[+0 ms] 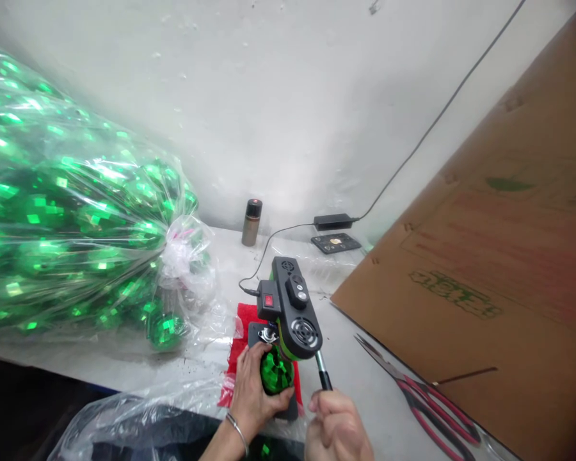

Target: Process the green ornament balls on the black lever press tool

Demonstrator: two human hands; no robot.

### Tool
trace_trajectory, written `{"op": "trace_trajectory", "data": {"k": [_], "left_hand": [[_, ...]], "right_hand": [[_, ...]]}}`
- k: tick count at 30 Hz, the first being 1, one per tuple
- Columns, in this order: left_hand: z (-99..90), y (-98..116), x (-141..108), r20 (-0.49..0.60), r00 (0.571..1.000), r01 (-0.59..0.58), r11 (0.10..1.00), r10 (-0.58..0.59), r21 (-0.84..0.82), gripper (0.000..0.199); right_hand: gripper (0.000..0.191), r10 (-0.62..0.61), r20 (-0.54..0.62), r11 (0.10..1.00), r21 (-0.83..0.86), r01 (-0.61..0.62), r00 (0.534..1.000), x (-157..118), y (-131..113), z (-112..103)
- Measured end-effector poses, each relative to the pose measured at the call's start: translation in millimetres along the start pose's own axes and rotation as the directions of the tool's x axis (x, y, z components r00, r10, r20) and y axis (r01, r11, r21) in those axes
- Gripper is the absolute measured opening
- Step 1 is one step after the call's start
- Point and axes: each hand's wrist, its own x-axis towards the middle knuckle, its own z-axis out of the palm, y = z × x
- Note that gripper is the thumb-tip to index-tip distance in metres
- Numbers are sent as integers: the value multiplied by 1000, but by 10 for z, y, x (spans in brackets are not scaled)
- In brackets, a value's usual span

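Note:
My left hand [252, 390], with a metal bangle at its wrist, grips a shiny green faceted ball [276, 371]. The ball sits under the near end of a black machine [295, 307] that has round vents and a small box with a red switch [268, 300]. My right hand [338, 422] is closed round the black-ended metal lever [322, 371] sticking out of the machine's near right side. Beneath the machine, a dark base plate [288, 410] rests on a red cloth [246, 314]. The contact between ball and machine is hidden.
A big tied clear bag [77, 224] of green balls fills the left. Large scissors [417, 397] lie beside a cardboard box [499, 256] on the right. Toward the wall are a small bottle [252, 223], a power adapter [333, 221] with its cable, and a phone [336, 242].

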Motion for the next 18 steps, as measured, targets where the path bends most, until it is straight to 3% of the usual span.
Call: {"op": "trace_trajectory", "data": {"k": [6,10,12,15,18], "left_hand": [[-28,34,11,33,999,40,999,-40,5,70],[-91,58,88,89,993,79,996,-75,-41,67],[-129,54,94,108,987,129,989,-120,-73,67],[-215,32,-82,57,986,166,978,-160,-130,70],[-359,28,-503,-39,997,58,988,-65,-140,72]], "right_hand": [[52,-41,17,999,-3,41,999,-38,44,1],[50,-13,22,1000,4,13,1000,245,-129,73],[48,93,100,996,-24,-91,991,426,-239,100],[51,168,152,986,-47,-163,974,608,-337,109],[51,157,163,987,-61,-149,974,624,-352,91]]}}
